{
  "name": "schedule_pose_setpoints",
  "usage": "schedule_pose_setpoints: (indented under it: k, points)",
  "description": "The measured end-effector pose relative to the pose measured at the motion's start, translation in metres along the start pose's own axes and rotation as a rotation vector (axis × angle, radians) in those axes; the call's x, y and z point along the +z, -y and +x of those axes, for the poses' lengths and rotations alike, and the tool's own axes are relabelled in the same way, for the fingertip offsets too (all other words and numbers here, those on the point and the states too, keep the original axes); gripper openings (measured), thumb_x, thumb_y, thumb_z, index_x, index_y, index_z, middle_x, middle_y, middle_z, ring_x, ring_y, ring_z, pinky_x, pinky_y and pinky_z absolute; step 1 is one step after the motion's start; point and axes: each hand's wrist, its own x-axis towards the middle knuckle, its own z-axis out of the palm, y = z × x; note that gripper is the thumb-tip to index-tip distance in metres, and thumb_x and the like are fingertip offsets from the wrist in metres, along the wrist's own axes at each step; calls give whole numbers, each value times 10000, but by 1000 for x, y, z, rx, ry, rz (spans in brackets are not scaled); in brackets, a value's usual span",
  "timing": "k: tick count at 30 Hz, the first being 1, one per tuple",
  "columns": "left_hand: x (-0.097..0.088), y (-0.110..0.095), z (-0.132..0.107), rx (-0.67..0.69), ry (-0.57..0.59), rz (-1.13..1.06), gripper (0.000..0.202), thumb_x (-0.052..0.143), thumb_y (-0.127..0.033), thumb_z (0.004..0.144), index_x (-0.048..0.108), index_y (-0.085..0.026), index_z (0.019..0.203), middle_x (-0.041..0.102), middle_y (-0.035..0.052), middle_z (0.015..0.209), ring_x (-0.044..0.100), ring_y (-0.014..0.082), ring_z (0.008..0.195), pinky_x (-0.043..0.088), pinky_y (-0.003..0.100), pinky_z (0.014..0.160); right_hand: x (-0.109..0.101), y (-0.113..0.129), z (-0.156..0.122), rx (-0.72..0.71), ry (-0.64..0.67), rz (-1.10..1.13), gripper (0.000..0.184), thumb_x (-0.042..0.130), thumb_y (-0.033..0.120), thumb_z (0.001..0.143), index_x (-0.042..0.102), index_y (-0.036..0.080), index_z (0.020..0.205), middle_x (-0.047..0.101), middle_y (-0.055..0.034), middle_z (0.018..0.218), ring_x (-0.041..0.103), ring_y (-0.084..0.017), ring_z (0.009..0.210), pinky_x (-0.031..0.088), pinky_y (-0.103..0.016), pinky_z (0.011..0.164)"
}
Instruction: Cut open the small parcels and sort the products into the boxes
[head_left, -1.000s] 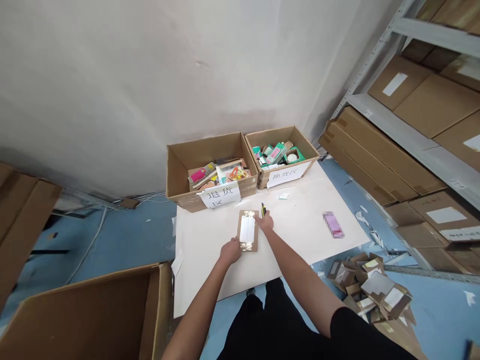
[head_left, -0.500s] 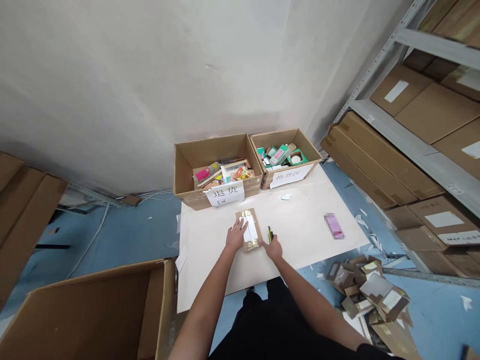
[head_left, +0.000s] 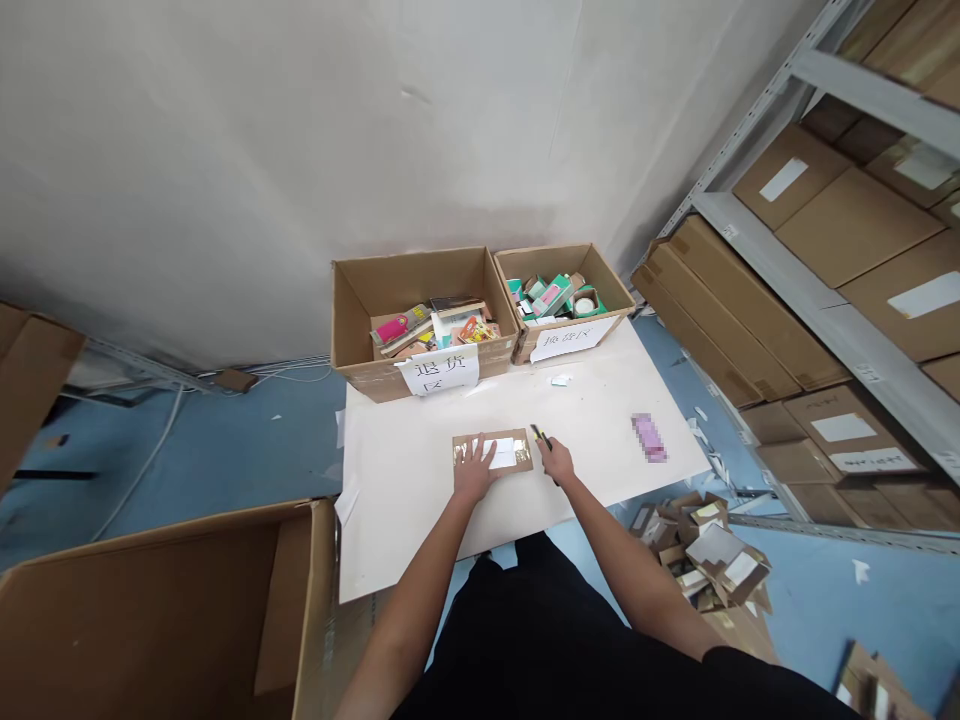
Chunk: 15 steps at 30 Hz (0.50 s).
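A small cardboard box (head_left: pixel 520 447) with a white label and shiny tape lies on the white table (head_left: pixel 405 510), its long side running left to right. My left hand (head_left: pixel 473 471) rests flat on its left part with the fingers spread, covering some of the label. Just beyond the box's right end, my right hand (head_left: pixel 556 460) is closed around a yellow and black box cutter (head_left: pixel 541 436). The cutter's tip points up and to the left, apart from the box.
Two open cartons with paper signs, one holding mixed packets (head_left: pixel 401 326) and one green boxes (head_left: pixel 553 297), stand at the table's back. A blurred pink item (head_left: pixel 649 438) lies at right. A large open carton (head_left: pixel 319 600) is at lower left, flattened boxes (head_left: pixel 720 560) on the floor, shelving (head_left: pixel 795 260) at right.
The small box has turned from lengthwise to crosswise under my left hand. My right hand, still holding the box cutter, has moved slightly up and right. The camera view has shifted a little.
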Motion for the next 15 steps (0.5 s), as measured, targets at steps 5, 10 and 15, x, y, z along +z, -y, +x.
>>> schedule_pose_setpoints:
  k: [5, 10, 15]
  points:
    - [8, 4, 8, 6, 7, -14, 764, 471, -586, 1002, 192, -374, 1681, 35, -2, 1785, -36, 337, 1638, 104, 581, 1304, 2, -17, -13, -40, 85, 15, 385, 428, 502, 1087, 632, 191, 988, 707, -21, 792, 647, -137, 566, 466, -223, 607]
    - [8, 4, 8, -3, 1, -9, 773, 489, -591, 998, 212, -355, 1680, 13, 6, 1782, -37, 333, 1639, 105, 571, 1306, -6, -10, -7, -40, 154, 25, 400, 469, 538, 1074, 627, 179, 999, 694, -16, 773, 592, -116, 471, 451, -220, 535]
    - [10, 2, 5, -14, -11, -5, 771, 494, -577, 994, 209, -366, 1678, 2, -12, 1781, -41, 319, 1640, 80, 555, 1314, -7, -9, -16, -45, 179, -54, 398, 498, 542, 1065, 637, 173, 1011, 728, -59, 870, 610, -121, 460, 461, -231, 523]
